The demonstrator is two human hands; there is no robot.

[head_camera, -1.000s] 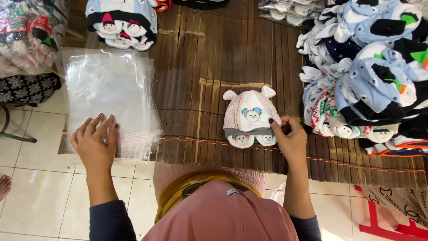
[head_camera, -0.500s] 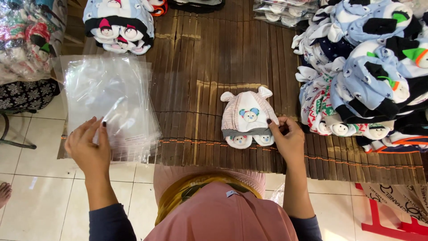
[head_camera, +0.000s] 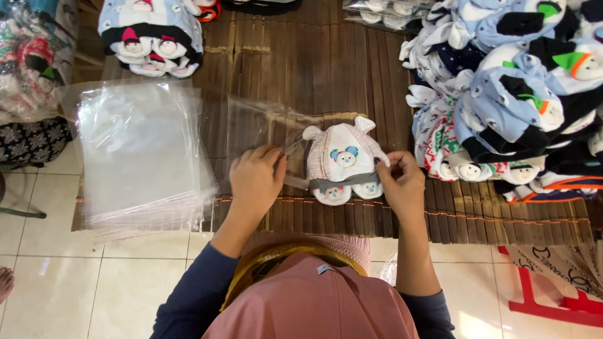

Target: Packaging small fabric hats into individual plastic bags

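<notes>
Centrally, on the dark slatted surface, a small pink-and-white striped baby hat with a bear patch lies near the front edge, its folded brim and two bear faces toward the person. At its left side the left hand has its fingers closed on the edge of a single clear plastic bag, which lies flat and reaches up to the hat's left ear. At its right side the right hand pinches the hat's brim with curled fingers. Left of the hands, a stack of clear plastic bags lies squared, overhanging the front edge. At far right sits a heap of baby hats in light blue, navy, white and patterned cloth, some with bear faces. At top left lies a pile of blue-and-black hats; at top centre, flat bagged items. On the tiled floor at lower right stands a red stool, with a beige printed bag just beside it.
</notes>
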